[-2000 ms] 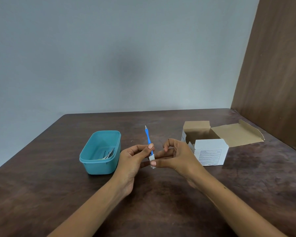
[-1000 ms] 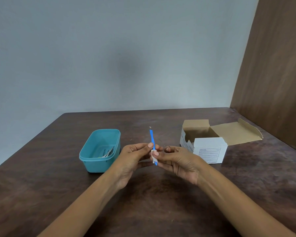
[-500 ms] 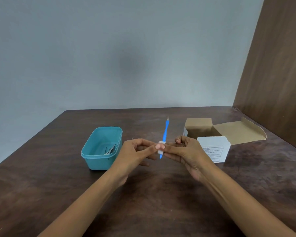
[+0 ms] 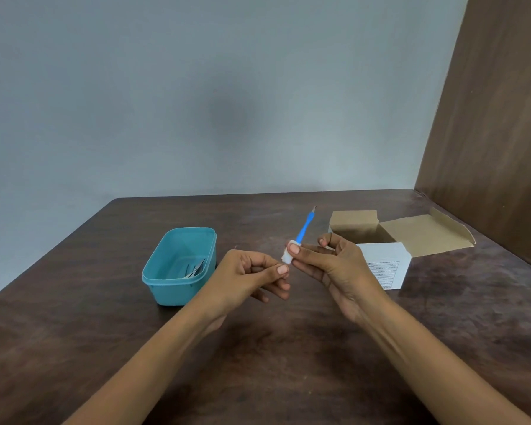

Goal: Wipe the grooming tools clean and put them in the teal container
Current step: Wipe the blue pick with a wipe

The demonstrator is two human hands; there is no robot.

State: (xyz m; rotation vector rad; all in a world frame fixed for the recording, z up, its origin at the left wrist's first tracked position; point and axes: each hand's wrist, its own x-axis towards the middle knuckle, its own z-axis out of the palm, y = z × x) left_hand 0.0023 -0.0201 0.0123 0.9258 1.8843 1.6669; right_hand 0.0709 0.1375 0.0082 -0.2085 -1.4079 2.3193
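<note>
Teal container point(image 4: 178, 289) open-topped, bare table point(image 4: 74, 332) around it

Left hand point(image 4: 252, 276): fingers curling, thumb meeting fingertips, pinching nothing visible. Right hand point(image 4: 331, 265): pinching a tool point(image 4: 304, 230) and pad point(image 4: 286, 256), just beside the left.

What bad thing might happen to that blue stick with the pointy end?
The right hand pinches the blue tool through a small white wipe, only near its lower end, so it might slip and fall on the table. Its thin metal tip could poke a finger when lowered into the teal container.
</note>
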